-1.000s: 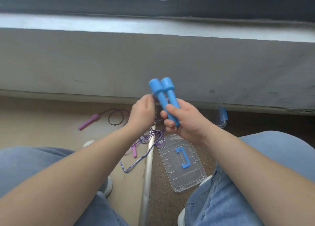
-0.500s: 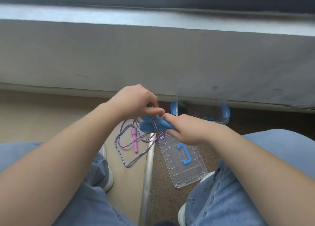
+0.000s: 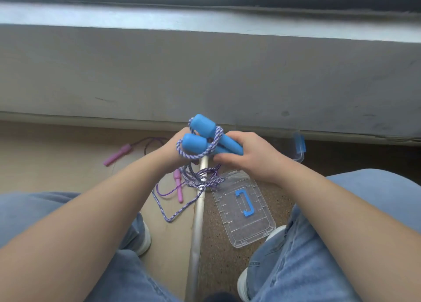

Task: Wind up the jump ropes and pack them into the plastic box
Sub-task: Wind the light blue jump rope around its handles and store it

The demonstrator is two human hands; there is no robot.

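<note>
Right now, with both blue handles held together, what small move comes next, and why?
Probably the left hand should carry the striped rope once more round the blue handles: the right hand grips them together, few loops are on, and much rope lies loose.

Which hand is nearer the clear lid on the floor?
Right. The right hand is over the far end of the lid; the left hand is farther left, beyond the metal strip.

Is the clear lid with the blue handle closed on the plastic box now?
No, the clear lid lies flat on the floor, apart from the plastic box that stands near the wall.
</note>
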